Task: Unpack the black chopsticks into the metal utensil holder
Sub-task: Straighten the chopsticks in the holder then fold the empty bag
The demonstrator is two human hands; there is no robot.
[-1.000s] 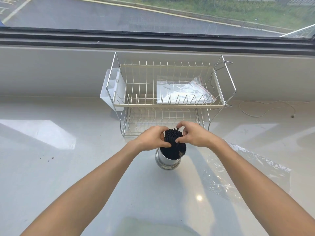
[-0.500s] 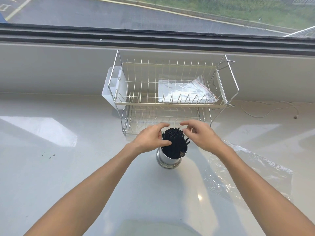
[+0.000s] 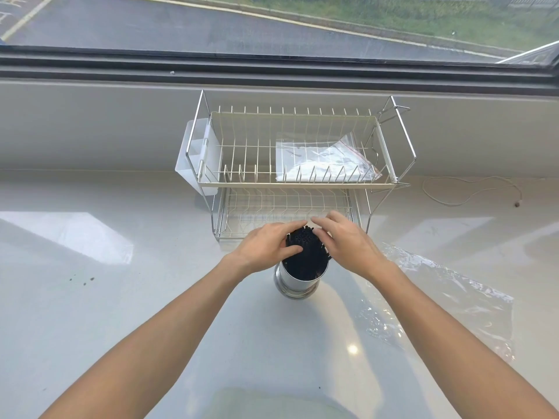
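Note:
A bundle of black chopsticks (image 3: pixel 304 246) stands upright in the round metal utensil holder (image 3: pixel 295 282) on the white counter, tips sticking out above the rim. My left hand (image 3: pixel 266 246) wraps the bundle's left side, thumb in front and fingers behind it. My right hand (image 3: pixel 348 243) lies against the bundle's right side with its fingers stretched out and apart, holding nothing. The lower part of the chopsticks is hidden inside the holder.
Just behind the holder stands a two-tier wire dish rack (image 3: pixel 296 185), with a zip bag (image 3: pixel 320 158) on its upper tier and a white plastic caddy (image 3: pixel 190 161) on its left end. A crumpled clear plastic wrapper (image 3: pixel 447 300) lies at the right. A thin cable (image 3: pixel 472 189) lies at the far right.
One second ago both hands pinched the bundle's top. My right hand has let go and opened, then come back against the right side. The chopsticks have fanned out a little in the holder.

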